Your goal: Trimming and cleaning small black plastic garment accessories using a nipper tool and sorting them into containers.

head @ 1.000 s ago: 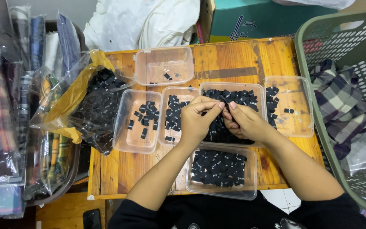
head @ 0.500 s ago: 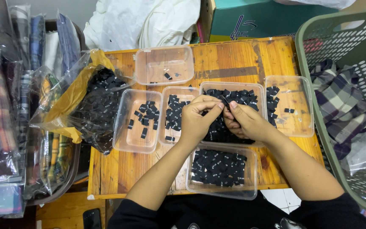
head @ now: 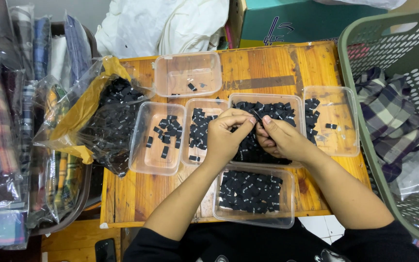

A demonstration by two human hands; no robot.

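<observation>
A: We start wide. The wooden bench (head: 267, 73) carries six clear tubs, with a green basket (head: 364, 126) of plaid cloth to our right and a plastic bag (head: 107, 121) of black tags spilling open to our left.

B: And the tubs?

A: The big middle tub (head: 267, 99) sits under both hands, heaped with tags. The near tub (head: 253, 194) lies between our forearms, also well filled. The two left tubs (head: 156, 140) hold fewer, the right tub (head: 333, 121) a handful along its left wall, and the far tub (head: 187, 73) only a few.

B: Where do our hands sit?

A: Our left hand (head: 224, 138) and right hand (head: 282, 138) meet over the middle tub, fingertips nearly touching.

B: And the tag (head: 256, 115) itself?

A: We see a small dark piece between the two sets of fingertips, just above the heap. It seems to run slantwise from left hand to right, though it is too small to be sure of its long axis.

B: Which grip has it?

A: Both pinch narrowly. Our left thumb and forefinger close at its left end, our right fingers at the other. Neither hand is clearly nearer; it lies in the gap they share. Whether one hand alone bears it, we cannot tell.

B: So the tubs lie on all sides of it?

A: Yes: left tubs leftward, the near tub straight toward us.
</observation>
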